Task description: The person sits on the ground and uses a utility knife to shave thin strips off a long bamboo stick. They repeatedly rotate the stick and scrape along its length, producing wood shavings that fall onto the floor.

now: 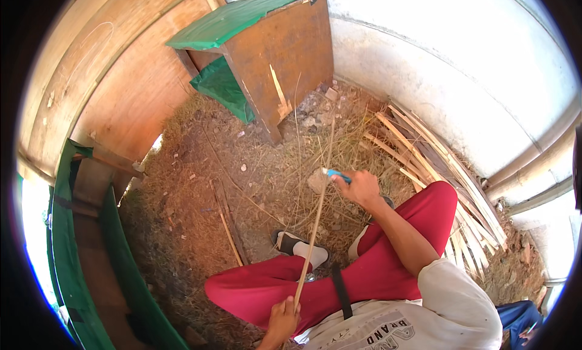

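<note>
My left hand [283, 318] is closed around the lower end of a long, thin bamboo strip [317, 220], beside my left thigh. The strip slants away from me over my lap, its far end above the ground in front. Farther forward, my right hand [359, 189] grips a blue cutter knife [338, 176]. Its tip points left and lies against or very close to the strip; contact is hard to make out. My legs, in red trousers [388, 262], are bent, and a dark shoe [288, 243] shows between them.
A pile of split bamboo strips [433, 162] lies to my right along the white wall [442, 65]. Ahead stands a brown wooden cabinet [285, 53] with a green cover. A green-edged shelf [112, 247] is at left. Thin sticks [229, 232] lie on the dry, straw-strewn ground.
</note>
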The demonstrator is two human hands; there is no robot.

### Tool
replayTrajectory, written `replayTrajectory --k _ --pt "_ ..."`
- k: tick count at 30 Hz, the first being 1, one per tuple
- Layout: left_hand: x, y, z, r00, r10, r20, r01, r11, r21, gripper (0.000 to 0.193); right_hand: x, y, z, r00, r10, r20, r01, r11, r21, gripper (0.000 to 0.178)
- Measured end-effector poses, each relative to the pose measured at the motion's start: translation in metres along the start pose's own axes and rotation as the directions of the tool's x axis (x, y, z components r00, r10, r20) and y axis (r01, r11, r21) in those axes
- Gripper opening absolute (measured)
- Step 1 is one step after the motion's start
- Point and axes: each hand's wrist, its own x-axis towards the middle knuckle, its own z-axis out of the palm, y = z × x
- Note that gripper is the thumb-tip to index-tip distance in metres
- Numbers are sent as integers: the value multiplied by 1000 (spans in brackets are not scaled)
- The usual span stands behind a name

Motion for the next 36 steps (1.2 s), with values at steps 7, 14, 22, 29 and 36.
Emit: replayTrajectory --k 7,14,22,29,36 --pt "9 -173 -78 908 240 344 -366 56 929 39 18 21 -11 989 135 59 -131 989 -63 52" --pt "-40 -115 -54 998 -17 -54 49 726 686 41 29 49 0 966 227 121 -207 965 -158 54" --pt "-48 -103 -51 992 -68 -105 120 761 637 43 24 54 23 980 138 145 -116 982 -147 56" --pt "-54 -102 -52 988 -87 -126 147 769 622 45 21 50 35 953 162 256 -121 979 -167 58" --pt "-80 -107 -61 984 -100 -150 171 774 609 47 39 87 27 941 301 152 -279 949 -149 59"
